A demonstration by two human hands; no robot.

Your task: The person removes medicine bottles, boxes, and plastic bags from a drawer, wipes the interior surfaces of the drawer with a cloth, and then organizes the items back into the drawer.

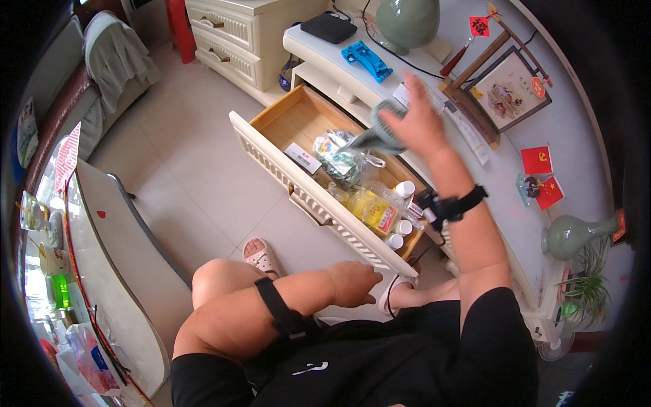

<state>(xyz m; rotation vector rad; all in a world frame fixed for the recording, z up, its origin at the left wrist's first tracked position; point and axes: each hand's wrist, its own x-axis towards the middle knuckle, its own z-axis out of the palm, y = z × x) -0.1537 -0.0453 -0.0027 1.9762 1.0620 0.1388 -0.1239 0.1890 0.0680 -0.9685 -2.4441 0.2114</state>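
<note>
My right hand [419, 122] is raised over the back edge of the drawer, thumb spread from the fingers. A crumpled grey-green cloth [381, 131] is right beside it, partly behind the thumb, with no grip on it visible. My left hand [353, 285] hovers, loosely bent and with nothing visible in it, near the right end of the drawer front. The pulled-out wooden drawer [274, 119] holds a clear plastic bag [341, 157], a white labelled box [302, 157], a yellow package [374, 211] and several white-capped bottles [405, 189].
On the cabinet top [513, 203] are a blue plastic object [367, 61], a black case [328, 27], a green vase [408, 23], a framed picture [508, 91] and small red flags [536, 160]. A low table [117, 229] stands left. A dark cable [390, 295] hangs near my foot.
</note>
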